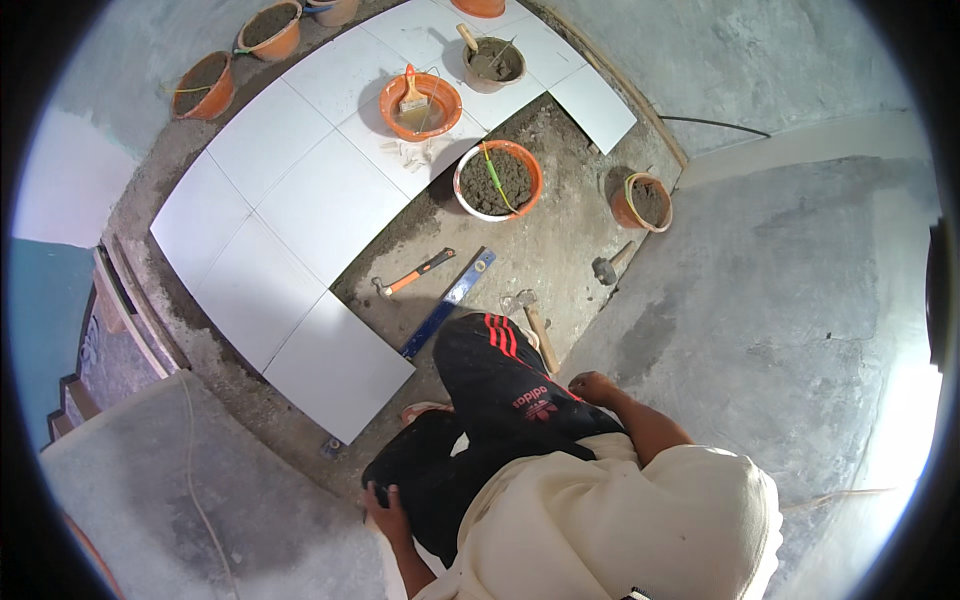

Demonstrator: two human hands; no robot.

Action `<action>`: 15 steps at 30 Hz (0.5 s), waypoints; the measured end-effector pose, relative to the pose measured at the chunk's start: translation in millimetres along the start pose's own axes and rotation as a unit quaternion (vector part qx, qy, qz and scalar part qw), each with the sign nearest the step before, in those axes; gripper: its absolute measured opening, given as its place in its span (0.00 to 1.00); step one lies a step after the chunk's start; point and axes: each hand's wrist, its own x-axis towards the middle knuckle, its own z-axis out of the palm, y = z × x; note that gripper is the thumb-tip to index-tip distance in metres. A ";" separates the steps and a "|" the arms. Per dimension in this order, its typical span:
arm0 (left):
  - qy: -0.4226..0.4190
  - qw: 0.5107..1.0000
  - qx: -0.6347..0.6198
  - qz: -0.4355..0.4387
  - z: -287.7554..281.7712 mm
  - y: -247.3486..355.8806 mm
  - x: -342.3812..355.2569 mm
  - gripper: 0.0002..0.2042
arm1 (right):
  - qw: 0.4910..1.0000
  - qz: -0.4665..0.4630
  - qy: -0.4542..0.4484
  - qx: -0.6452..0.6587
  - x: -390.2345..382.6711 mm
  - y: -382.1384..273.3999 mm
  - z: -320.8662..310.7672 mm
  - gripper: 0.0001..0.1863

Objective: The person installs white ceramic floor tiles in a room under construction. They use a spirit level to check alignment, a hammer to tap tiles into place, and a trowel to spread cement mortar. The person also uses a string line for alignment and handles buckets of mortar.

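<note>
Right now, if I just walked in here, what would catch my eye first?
Most likely the glossy white tiles laid across the upper left, bright against the grey floor. Next, the orange bowls: one holding a brush on the tiles, one full of mortar just off them. Closer in, a blue spirit level and an orange-handled hammer lie on the screed, while both hands rest on the person's knees.

The trowel (533,322) is lying half hidden behind the black-trousered knee (490,360). The top edge is cutting off an orange bowl (480,7). The left hand (385,503) is hiding its fingertips against the trouser leg.
</note>
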 end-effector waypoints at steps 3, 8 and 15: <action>-0.097 0.995 -0.011 -0.029 -24.9 62.1 -50.2 0.33 | 1.000 0.000 0.008 0.014 -47.9 -19.3 -11.9 0.20; -0.197 0.978 -0.019 -0.062 -38.5 113.2 -86.0 0.35 | 0.998 -0.017 0.052 -0.037 -40.8 31.5 -19.1 0.22; -0.220 0.968 0.121 -0.024 -14.7 169.8 -87.3 0.33 | 0.993 0.029 0.033 0.105 -43.6 26.8 -87.8 0.22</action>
